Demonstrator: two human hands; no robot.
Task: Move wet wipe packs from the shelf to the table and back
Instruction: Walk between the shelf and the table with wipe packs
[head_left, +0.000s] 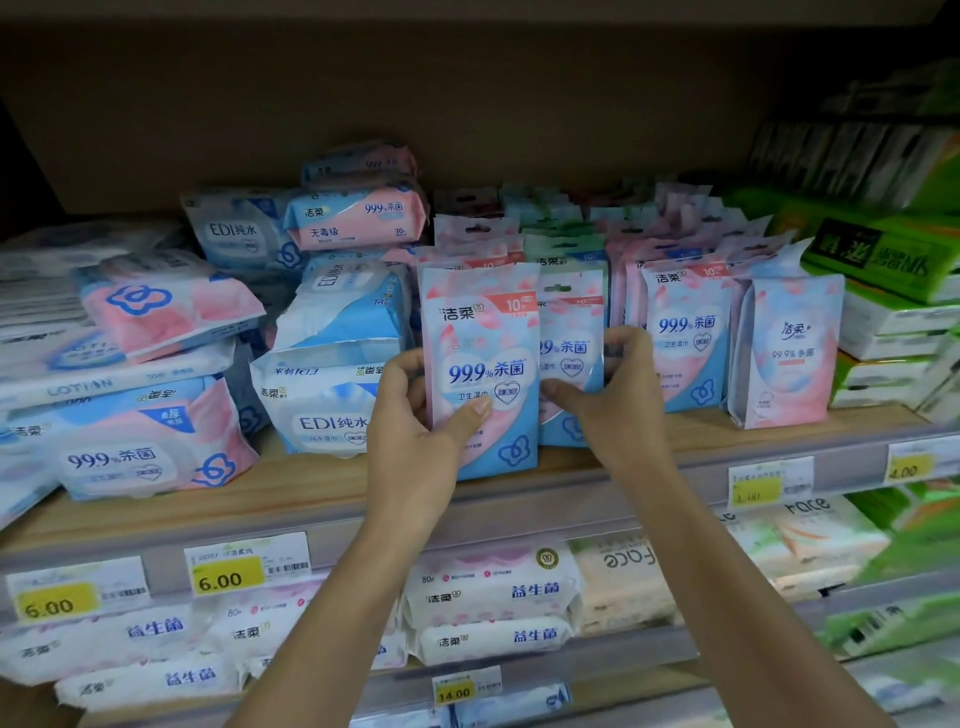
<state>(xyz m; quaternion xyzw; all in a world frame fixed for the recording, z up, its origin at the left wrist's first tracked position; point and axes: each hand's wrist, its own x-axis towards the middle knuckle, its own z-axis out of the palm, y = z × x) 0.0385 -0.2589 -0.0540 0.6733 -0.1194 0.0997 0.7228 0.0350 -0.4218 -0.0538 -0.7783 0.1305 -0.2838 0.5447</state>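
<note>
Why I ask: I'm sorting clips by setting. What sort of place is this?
Probably a shop aisle: yellow price tags on the shelf edge, many identical wet wipe packs standing in rows, more packaged stock below.

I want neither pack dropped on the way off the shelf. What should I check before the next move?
1. Left hand grips the front pack, thumb across its face: ok.
2. Right hand pinches the second pack behind it: ok.
3. Both packs lifted clear of the shelf board: cannot tell.
4. Neighbouring packs standing upright, untouched by the fingers: ok.
5. Route to the table: cannot tell, table out of view.
</note>
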